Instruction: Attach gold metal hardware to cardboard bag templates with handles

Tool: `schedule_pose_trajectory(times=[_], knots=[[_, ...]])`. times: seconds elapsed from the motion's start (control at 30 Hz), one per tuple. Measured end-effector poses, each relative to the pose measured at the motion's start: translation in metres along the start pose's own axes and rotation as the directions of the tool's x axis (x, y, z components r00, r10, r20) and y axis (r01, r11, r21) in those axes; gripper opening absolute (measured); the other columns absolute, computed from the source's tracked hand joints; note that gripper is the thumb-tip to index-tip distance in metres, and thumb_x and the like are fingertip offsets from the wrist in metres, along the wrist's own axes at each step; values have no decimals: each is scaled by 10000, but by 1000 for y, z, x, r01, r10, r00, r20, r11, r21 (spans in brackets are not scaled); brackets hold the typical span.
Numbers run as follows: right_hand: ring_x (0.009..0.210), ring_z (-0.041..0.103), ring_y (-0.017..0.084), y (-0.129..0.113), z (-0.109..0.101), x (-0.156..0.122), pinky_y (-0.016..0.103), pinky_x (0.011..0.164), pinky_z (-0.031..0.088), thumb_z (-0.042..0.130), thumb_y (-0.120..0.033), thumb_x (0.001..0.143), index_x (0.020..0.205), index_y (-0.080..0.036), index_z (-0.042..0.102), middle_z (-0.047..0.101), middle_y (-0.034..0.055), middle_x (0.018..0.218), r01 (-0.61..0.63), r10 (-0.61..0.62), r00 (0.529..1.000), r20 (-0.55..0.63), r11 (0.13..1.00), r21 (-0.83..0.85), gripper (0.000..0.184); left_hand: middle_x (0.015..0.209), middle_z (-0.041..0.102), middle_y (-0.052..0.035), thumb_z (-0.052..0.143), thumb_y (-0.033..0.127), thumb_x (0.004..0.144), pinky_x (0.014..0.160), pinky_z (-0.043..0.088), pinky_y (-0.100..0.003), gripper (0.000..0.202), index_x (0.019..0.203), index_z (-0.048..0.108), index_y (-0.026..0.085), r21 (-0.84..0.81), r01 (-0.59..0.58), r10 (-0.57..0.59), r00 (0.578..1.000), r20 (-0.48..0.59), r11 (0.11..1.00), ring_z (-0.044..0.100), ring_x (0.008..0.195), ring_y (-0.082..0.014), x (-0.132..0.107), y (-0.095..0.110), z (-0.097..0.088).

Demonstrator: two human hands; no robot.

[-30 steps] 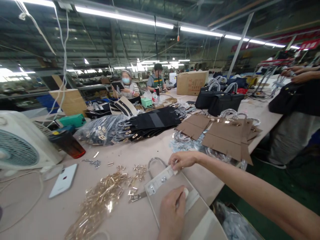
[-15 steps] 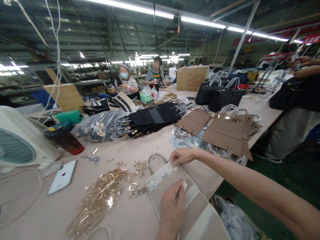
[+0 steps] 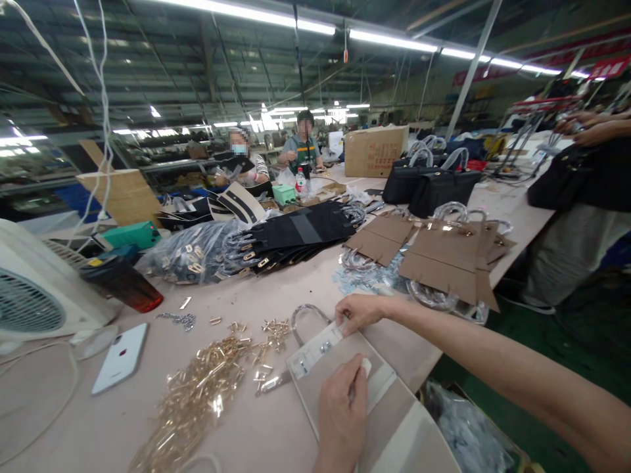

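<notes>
Lower centre, my left hand pinches a white piece; my right hand touches the beige panel; gold fittings lie lower left.

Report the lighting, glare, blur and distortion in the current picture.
Head view: ceiling tubes burn out to white; head view: gold metal pieces throw small bright glints; head view: the right forearm looks stretched toward the corner; head view: the far background is soft, the floor at right dim.

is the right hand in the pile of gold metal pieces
No, the right hand is at the upper edge of the beige piece, apart from the gold metal pieces.
</notes>
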State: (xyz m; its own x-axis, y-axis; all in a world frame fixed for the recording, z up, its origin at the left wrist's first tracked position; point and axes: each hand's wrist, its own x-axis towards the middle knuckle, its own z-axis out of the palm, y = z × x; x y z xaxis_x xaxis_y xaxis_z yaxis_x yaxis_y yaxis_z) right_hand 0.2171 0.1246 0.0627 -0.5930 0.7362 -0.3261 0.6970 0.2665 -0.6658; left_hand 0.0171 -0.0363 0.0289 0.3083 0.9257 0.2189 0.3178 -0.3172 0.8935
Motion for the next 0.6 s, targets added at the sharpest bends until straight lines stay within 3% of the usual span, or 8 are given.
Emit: schedule_pose_trajectory(times=[0.07, 0.17, 0.27, 0.4, 0.5, 0.6], knots=[[685, 564, 130, 1, 0, 4, 218, 607, 377, 885, -336, 709, 1040, -160, 754, 692, -15, 797, -20, 20, 1000, 12, 1000, -7, 397, 1196, 786, -53, 530, 309, 1033, 968, 586, -321, 302, 1242, 746, 272, 7, 3, -3, 1000, 0, 1000, 745, 1053, -204, 0, -1, 1], [767, 601, 145, 2, -2, 12, 220, 656, 422, 966, -349, 574, 1123, -158, 702, 714, 7, 936, -51, 51, 999, -3, 999, 15, 638, 1206, 782, -67, 529, 328, 1034, 980, 582, -325, 314, 1250, 748, 265, 10, 9, -9, 1000, 2, 1000, 741, 1073, -212, 0, -3, 2], [771, 616, 145, 2, -9, 22, 220, 648, 441, 1013, -401, 433, 1114, -173, 675, 710, -4, 969, -109, 94, 989, 118, 986, 128, 793, 1232, 773, -87, 527, 356, 1033, 963, 589, -325, 345, 1284, 737, 249, -5, 25, -25, 1000, 6, 1000, 742, 1066, -218, 0, -2, 3], [693, 597, 124, 1, -18, 32, 212, 619, 441, 1027, -431, 329, 959, -181, 684, 690, -51, 807, -188, 112, 950, 291, 950, 249, 760, 1177, 788, -109, 513, 421, 1031, 907, 605, -342, 409, 1322, 720, 220, -33, 87, -88, 996, -21, 996, 755, 956, -220, -1, -2, 4], [641, 573, 106, 6, -15, 28, 201, 575, 421, 1029, -421, 323, 924, -181, 688, 689, -56, 771, -190, 95, 959, 268, 915, 355, 731, 1067, 806, -118, 510, 474, 1024, 905, 604, -358, 467, 1334, 715, 191, -57, 106, -110, 992, -68, 993, 749, 919, -230, 0, -7, 5], [606, 550, 93, 13, -3, 15, 194, 526, 383, 995, -476, 447, 989, -185, 713, 695, -44, 797, -147, 70, 983, 168, 853, 501, 677, 981, 803, -114, 527, 532, 1006, 846, 611, -356, 531, 1356, 700, 171, -107, 122, -136, 982, -134, 987, 733, 843, -227, 2, -13, 5]])
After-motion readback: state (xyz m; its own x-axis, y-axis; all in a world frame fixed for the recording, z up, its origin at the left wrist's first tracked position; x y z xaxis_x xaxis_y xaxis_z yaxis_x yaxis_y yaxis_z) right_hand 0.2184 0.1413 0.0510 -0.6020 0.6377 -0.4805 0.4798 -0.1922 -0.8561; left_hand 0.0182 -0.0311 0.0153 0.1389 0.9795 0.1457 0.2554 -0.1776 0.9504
